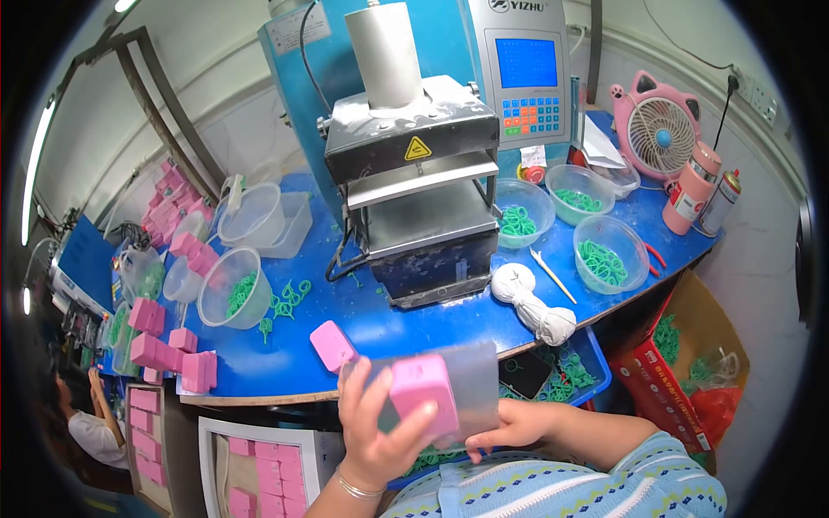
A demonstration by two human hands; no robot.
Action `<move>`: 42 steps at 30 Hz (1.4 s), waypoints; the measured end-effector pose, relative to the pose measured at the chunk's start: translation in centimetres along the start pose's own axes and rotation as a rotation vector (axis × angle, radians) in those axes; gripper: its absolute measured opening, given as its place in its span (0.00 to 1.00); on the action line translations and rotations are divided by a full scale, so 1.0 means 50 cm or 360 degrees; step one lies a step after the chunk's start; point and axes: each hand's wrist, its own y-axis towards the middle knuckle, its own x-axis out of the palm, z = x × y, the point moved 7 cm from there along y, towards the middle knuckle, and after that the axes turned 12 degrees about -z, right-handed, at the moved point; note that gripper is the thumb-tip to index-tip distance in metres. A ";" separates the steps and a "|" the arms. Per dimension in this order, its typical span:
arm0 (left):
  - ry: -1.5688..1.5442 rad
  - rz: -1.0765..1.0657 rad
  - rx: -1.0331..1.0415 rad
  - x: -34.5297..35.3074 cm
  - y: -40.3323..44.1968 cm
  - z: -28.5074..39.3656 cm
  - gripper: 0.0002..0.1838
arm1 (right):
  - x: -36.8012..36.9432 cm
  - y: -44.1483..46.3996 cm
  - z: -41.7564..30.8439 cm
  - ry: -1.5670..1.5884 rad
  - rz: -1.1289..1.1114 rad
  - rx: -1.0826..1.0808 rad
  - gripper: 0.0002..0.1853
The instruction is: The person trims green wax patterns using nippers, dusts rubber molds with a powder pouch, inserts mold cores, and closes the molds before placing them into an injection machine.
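Left hand (377, 440) spread at the pink block (420, 382), right hand (511, 423) pinching the grey plate (475, 380)! Block looks light, firm; grip its sides.

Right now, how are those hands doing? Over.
Left hand: fingers spread, thumb over pink block. Right hand: at lower corner of grey sheet. Near left hand: another pink block, on blue table.

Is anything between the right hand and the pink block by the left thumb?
In this view, the bare right part of the grey plate lies between the right hand and that pink block. Nothing else visible does.
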 end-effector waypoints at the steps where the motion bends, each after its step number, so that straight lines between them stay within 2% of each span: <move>1: -0.0011 -0.0106 -0.0117 0.011 0.016 -0.011 0.25 | -0.001 -0.003 -0.011 0.0250 0.0054 0.0041 0.23; 3: -0.0023 -0.0195 -0.0232 0.033 0.020 -0.038 0.28 | -0.005 -0.009 -0.004 0.0717 0.0067 0.0034 0.35; 4: -0.0161 -0.0050 -0.0372 0.042 0.000 -0.086 0.31 | -0.009 -0.018 -0.009 0.0701 0.0067 0.0042 0.35; 5: -0.0302 0.0092 -0.0511 0.042 -0.019 -0.130 0.33 | -0.008 -0.026 -0.018 0.0940 0.0052 -0.0027 0.34; 6: -0.0144 0.0195 -0.0560 0.024 -0.024 -0.153 0.35 | -0.003 -0.032 -0.029 0.1187 0.0040 -0.0093 0.34; 7: -0.0026 0.0159 -0.0692 0.017 -0.028 -0.186 0.35 | -0.004 -0.043 -0.056 0.1216 0.0142 -0.0102 0.36; 8: 0.0090 0.0118 -0.0830 0.011 -0.030 -0.216 0.36 | -0.006 -0.053 -0.082 0.1206 0.0164 -0.0156 0.30; 10: 0.0268 -0.0205 -0.1008 0.026 -0.017 -0.259 0.39 | -0.012 -0.071 -0.128 0.1200 0.0216 -0.0167 0.22; 12: 0.0301 -0.0337 -0.1077 0.054 -0.025 -0.284 0.41 | -0.017 -0.072 -0.190 0.1181 0.0199 -0.0342 0.18; 13: 0.0263 -0.0351 -0.1053 0.064 -0.028 -0.293 0.41 | -0.022 -0.078 -0.200 0.1490 0.0265 -0.0377 0.34; 18: 0.0246 -0.0277 -0.1009 0.071 -0.031 -0.294 0.41 | -0.061 -0.052 -0.272 0.1270 0.0247 -0.0532 0.39; 19: 0.0253 -0.0266 -0.0987 0.070 -0.031 -0.293 0.41 | -0.069 -0.047 -0.276 0.1323 0.0331 -0.0557 0.39; 20: 0.0244 -0.0272 -0.0994 0.069 -0.031 -0.292 0.41 | -0.079 -0.042 -0.280 0.1287 0.0296 -0.0577 0.35; 24: 0.0209 -0.0248 -0.1003 0.071 -0.031 -0.294 0.40 | -0.139 -0.016 -0.298 0.1256 0.0091 -0.0673 0.28; 27: 0.0228 -0.0243 -0.1018 0.068 -0.031 -0.293 0.40 | -0.162 0.003 -0.320 0.1215 0.0204 -0.0719 0.27; 29: 0.0293 -0.0218 -0.0953 0.065 -0.029 -0.288 0.38 | -0.197 -0.005 -0.321 0.1057 0.0877 -0.0734 0.23; 30: 0.0287 -0.0221 -0.0957 0.065 -0.029 -0.287 0.38 | -0.206 -0.006 -0.316 0.1059 0.0881 -0.0728 0.23; 33: 0.0265 -0.0216 -0.0945 0.064 -0.026 -0.285 0.38 | -0.247 -0.023 -0.313 0.0493 0.1055 -0.0747 0.19; 36: 0.0287 -0.0212 -0.0945 0.065 -0.024 -0.284 0.38 | -0.255 -0.012 -0.311 0.0388 0.0918 -0.0675 0.20; 37: 0.0264 -0.0213 -0.0958 0.066 -0.024 -0.286 0.39 | -0.261 -0.020 -0.302 0.0317 0.1152 -0.0614 0.21; 40: 0.0244 -0.0210 -0.0968 0.066 -0.025 -0.287 0.40 | -0.261 -0.016 -0.292 0.0235 0.1162 -0.0665 0.21; 42: 0.0247 -0.0200 -0.0954 0.065 -0.023 -0.284 0.40 | -0.258 -0.011 -0.269 0.0226 0.1291 -0.0664 0.22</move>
